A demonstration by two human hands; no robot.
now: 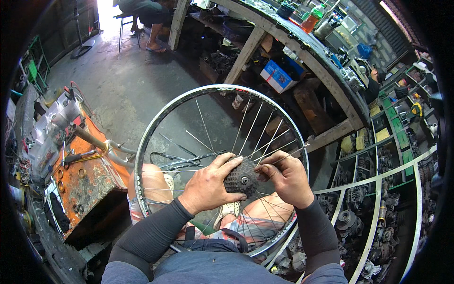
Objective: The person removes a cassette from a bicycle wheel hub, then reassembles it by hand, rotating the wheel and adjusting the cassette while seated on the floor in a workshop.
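A bicycle wheel (160,119) with a pale rim rests across my lap, its hub side toward me. Several spokes run to the rim, and parts of the rim have none. At its middle sits a dark, greasy sprocket cluster (245,180). My left hand (207,185) grips the cluster from the left, fingers over its upper edge and thumb along its lower edge. Beside the cluster on the right, my right hand (289,181) pinches a thin spoke (294,150) between thumb and forefinger. That spoke slants up toward the right side of the rim.
To the left stands an orange, worn workbench (97,196) with metal rings, a screwdriver and clear plastic boxes. Shelves of metal parts (350,220) line the right. A wooden table (246,52) holds a blue box (282,75) underneath. Another person's leg (153,38) shows at the far doorway.
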